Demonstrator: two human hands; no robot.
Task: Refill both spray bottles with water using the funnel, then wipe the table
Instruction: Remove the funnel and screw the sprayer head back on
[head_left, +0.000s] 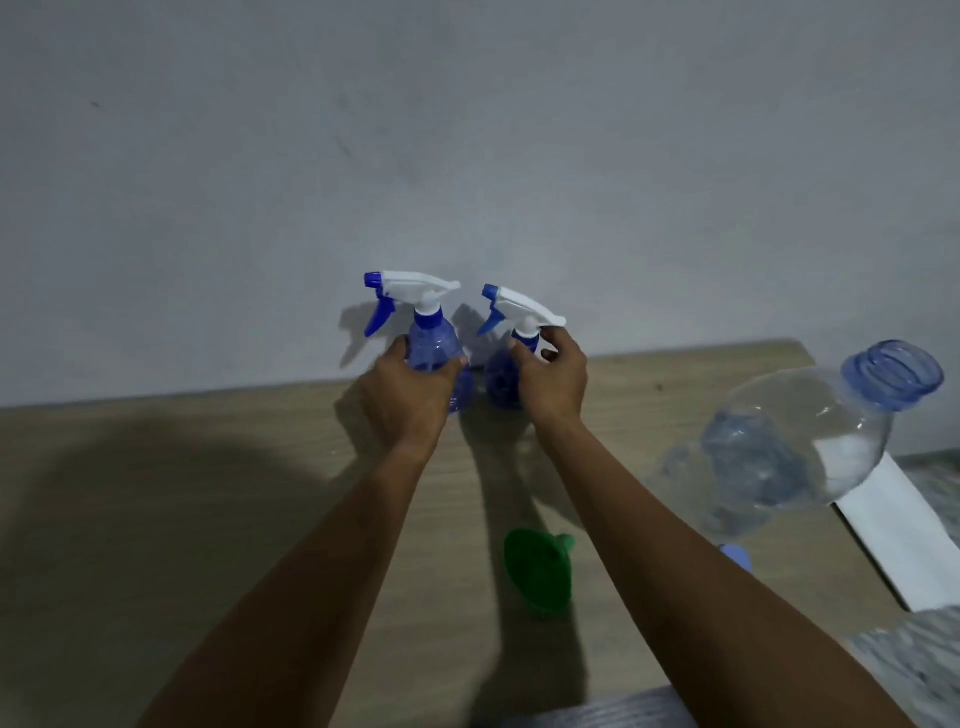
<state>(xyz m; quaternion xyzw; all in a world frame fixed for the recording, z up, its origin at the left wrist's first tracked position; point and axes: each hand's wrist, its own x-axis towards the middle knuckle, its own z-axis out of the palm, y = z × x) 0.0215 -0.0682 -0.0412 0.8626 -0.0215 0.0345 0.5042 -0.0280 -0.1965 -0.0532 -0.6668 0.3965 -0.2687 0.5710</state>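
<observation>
Two blue see-through spray bottles with white and blue trigger heads stand at the back of the wooden table (208, 493), near the wall. My left hand (405, 389) is wrapped around the body of the left spray bottle (431, 343). My right hand (550, 379) grips the neck of the right spray bottle (501, 379), just under its trigger head. A green funnel (537, 571) lies on its side between my forearms, closer to me. A large clear water bottle (800, 436) with a blue open neck stands at the right.
A small light-blue cap (735, 556) lies beside my right forearm. A white panel (893, 525) runs along the table's right edge. A pale cloth-like surface (914, 670) shows at the lower right. A grey wall rises straight behind the table.
</observation>
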